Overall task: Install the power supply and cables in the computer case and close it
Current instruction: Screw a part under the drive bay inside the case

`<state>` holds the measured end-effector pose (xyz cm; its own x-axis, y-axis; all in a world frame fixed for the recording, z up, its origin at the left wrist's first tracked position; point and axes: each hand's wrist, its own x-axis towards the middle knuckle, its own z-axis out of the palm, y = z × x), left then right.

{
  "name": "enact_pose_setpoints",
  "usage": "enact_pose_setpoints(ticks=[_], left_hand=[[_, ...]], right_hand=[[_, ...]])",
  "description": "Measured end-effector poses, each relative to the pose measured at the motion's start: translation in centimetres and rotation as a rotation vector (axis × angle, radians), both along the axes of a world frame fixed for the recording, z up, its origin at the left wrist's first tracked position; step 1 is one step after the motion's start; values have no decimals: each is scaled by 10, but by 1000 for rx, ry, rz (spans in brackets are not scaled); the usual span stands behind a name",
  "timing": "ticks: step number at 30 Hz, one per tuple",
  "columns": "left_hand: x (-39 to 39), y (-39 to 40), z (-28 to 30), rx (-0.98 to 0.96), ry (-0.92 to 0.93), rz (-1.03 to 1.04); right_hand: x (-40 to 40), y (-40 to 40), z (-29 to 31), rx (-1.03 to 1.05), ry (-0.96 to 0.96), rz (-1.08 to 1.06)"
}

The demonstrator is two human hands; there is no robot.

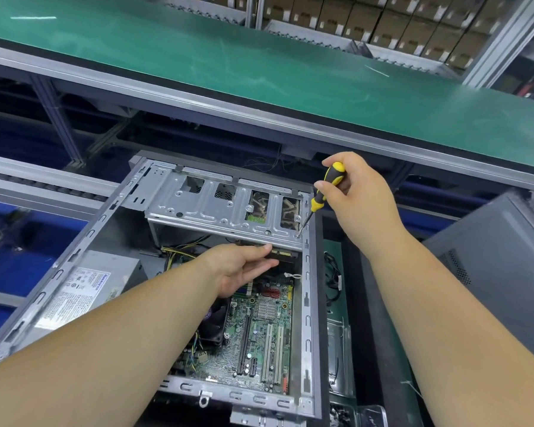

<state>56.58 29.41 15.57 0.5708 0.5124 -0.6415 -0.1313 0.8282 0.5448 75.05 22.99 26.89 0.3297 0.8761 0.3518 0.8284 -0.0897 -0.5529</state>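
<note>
An open computer case (309, 303) lies on its side, its green motherboard (262, 334) showing. The grey power supply (87, 288) sits inside at the left, with yellow and black cables (179, 252) beside it. My right hand (355, 192) grips a yellow and black screwdriver (324, 189) whose tip touches a screw at the right corner of the metal drive cage (225, 208). My left hand (244, 266) reaches under that cage, fingers straight, pressing up against a drive's underside near its connector (285, 254).
A grey side panel (500, 260) leans at the right. Black cables (332, 272) and clear plastic trays (339, 349) lie in the gap beside the case. A green conveyor belt (259, 63) runs across the back, with a roller rail (43, 186) at the left.
</note>
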Motion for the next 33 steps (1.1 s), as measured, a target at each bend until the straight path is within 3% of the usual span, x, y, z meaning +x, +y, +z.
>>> enact_pose_setpoints(ticks=[8,15,17,21,27,33], left_hand=[[-1,0,3,2,9,-6],[-1,-1,3,25,-5,-1],[-1,-2,3,26,-4,-2],[-1,-2,3,28,-8,2],[-1,-1,4,28,-5,8],[-1,-2,4,31,-10,6]], right_hand=[[-2,-1,12,-124,-56,150],[-2,9,16,-142,-340,2],[-3,12,15,-117,-309,37],[-4,15,17,-116,-7,133],[-4,16,17,-85,-431,-25],[1,15,21,-122,-255,137]])
